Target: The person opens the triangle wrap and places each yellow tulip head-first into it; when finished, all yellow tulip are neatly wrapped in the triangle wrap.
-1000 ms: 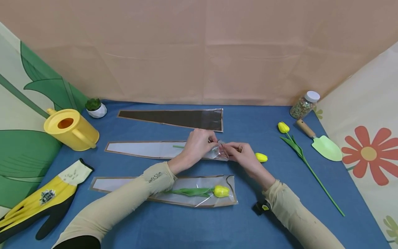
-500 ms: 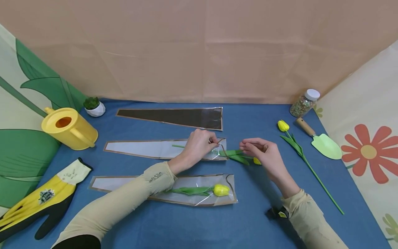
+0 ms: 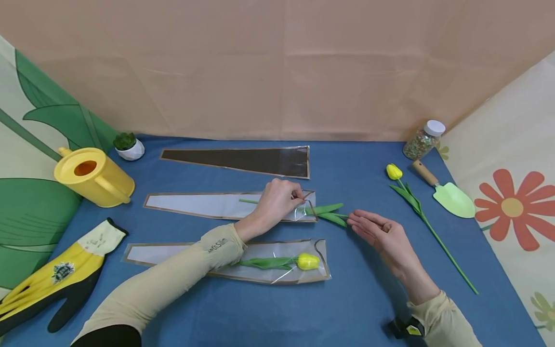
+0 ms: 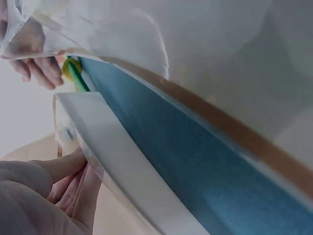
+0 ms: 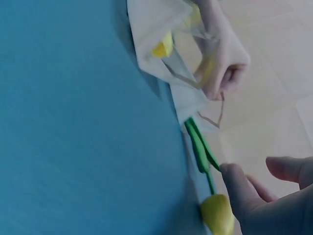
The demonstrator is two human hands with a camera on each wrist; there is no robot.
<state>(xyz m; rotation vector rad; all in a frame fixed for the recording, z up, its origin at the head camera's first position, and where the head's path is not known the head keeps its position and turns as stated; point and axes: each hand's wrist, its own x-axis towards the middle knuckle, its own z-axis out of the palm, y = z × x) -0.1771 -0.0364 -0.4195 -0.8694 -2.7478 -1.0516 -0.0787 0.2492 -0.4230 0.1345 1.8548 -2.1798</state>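
The left hand (image 3: 275,202) pinches the edge of the middle sleeve (image 3: 195,202) near its mouth, as it did 1.0 s ago. The right hand (image 3: 388,243), then beside that pinch, is now well apart to its right; its fingers, bent 0.5 s ago, lie extended and hold nothing. The tulip (image 3: 329,209) is partly inserted: its stem (image 3: 247,201) lies inside the sleeve left of the pinch, its leaves (image 3: 334,220) protrude right of it. Contact between the right fingertips and the leaves cannot be told. The right wrist view shows the yellow flower head (image 5: 217,214) beyond the leaves, which the right hand hides in the head view, and a wide thumb-to-finger gap.
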